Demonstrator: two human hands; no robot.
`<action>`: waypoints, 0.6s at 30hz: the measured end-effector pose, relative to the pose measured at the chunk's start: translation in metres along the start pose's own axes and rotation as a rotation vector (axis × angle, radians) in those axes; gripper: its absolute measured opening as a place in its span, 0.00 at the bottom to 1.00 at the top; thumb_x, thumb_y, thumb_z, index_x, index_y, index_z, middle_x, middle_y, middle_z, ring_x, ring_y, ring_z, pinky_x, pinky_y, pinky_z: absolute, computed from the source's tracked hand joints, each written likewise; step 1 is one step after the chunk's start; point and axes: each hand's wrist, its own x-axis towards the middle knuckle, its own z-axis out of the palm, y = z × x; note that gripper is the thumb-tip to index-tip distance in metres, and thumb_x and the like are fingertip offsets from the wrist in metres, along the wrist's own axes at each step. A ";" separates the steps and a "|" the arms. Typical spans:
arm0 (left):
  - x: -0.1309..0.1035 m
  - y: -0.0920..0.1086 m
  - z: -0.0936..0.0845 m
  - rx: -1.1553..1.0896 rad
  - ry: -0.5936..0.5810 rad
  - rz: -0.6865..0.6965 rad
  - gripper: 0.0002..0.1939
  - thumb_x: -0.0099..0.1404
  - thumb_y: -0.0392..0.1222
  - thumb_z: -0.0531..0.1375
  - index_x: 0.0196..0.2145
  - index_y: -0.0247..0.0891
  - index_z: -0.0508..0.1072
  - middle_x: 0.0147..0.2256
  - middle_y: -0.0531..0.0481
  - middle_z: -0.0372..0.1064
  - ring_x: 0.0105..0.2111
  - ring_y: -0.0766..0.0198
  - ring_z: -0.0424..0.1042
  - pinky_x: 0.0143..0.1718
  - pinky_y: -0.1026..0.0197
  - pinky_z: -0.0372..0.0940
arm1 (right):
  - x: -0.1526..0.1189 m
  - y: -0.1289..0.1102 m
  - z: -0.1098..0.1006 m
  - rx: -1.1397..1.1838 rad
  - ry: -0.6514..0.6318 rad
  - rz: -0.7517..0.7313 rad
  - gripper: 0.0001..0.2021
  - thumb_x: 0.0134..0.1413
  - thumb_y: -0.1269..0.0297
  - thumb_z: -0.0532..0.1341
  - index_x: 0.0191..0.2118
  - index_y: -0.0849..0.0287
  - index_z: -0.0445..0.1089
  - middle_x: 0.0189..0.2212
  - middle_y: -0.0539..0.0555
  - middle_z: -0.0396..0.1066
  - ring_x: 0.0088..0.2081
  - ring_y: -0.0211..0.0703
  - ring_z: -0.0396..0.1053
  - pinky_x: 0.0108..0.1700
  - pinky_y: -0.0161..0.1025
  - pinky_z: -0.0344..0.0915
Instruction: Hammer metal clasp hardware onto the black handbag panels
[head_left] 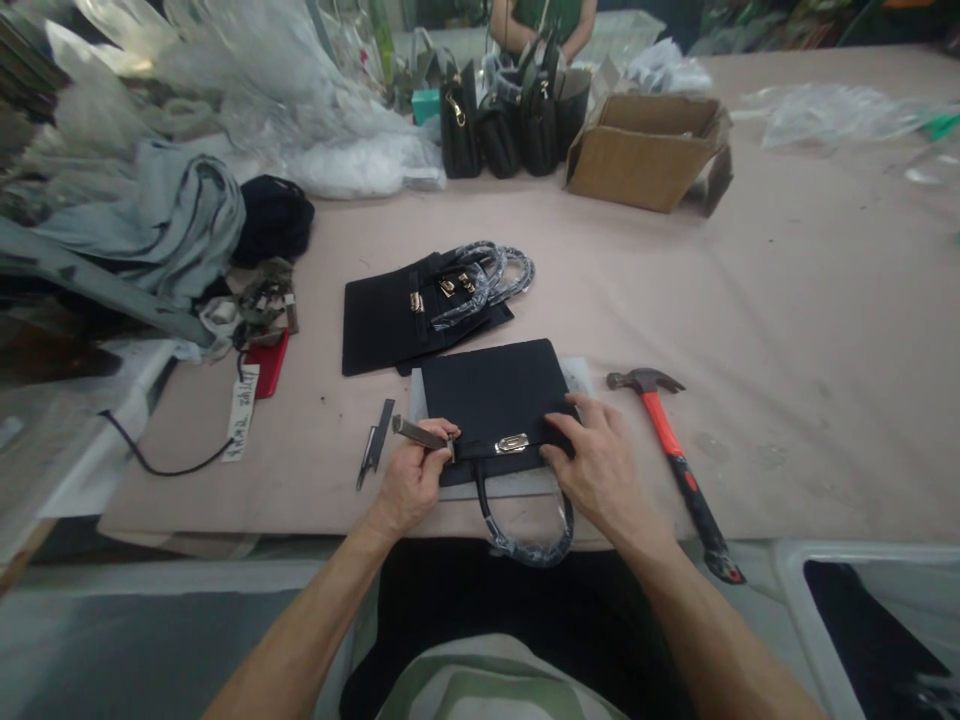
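Observation:
A black handbag panel (495, 390) lies flat before me on a pale sheet (579, 374), with a gold-coloured clasp (512, 443) on its strap. Its plastic-wrapped handle (525, 548) loops toward me over the table edge. My left hand (414, 480) is closed around a metal punch-like tool (420, 432) at the left end of the strap. The tool's exact kind is unclear. My right hand (596, 455) rests on the panel's right side with fingers spread and curved, holding nothing. To its right lies a claw hammer (671, 440) with a red and black handle.
More black bag panels (382, 320) with wrapped handles lie beyond. Small dark metal tools (375, 440) lie at left, near a red item (270, 365) and a written tag (240, 415). Finished-looking bags (461, 125), a cardboard box (649, 150), plastic wrapping (322, 130) and another person's arms (577, 35) are farther back.

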 end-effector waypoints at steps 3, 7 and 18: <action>0.000 -0.002 0.000 -0.075 0.022 -0.089 0.03 0.68 0.39 0.58 0.39 0.39 0.69 0.44 0.43 0.75 0.43 0.56 0.78 0.49 0.53 0.72 | 0.007 0.005 0.009 -0.090 -0.100 -0.172 0.06 0.61 0.66 0.62 0.42 0.54 0.75 0.46 0.58 0.73 0.47 0.55 0.67 0.45 0.49 0.62; 0.001 -0.005 0.003 -0.279 0.053 -0.277 0.09 0.69 0.46 0.60 0.41 0.38 0.69 0.46 0.43 0.74 0.44 0.56 0.79 0.49 0.54 0.72 | 0.017 0.013 0.021 -0.116 0.017 -0.114 0.09 0.66 0.64 0.56 0.35 0.57 0.72 0.33 0.57 0.72 0.37 0.49 0.64 0.39 0.45 0.54; 0.025 -0.005 -0.081 0.581 0.026 -0.547 0.14 0.66 0.52 0.56 0.31 0.38 0.70 0.27 0.47 0.71 0.31 0.56 0.73 0.35 0.57 0.66 | 0.021 0.029 0.041 0.125 0.187 -0.016 0.09 0.61 0.60 0.58 0.38 0.57 0.73 0.27 0.51 0.71 0.30 0.43 0.66 0.37 0.42 0.57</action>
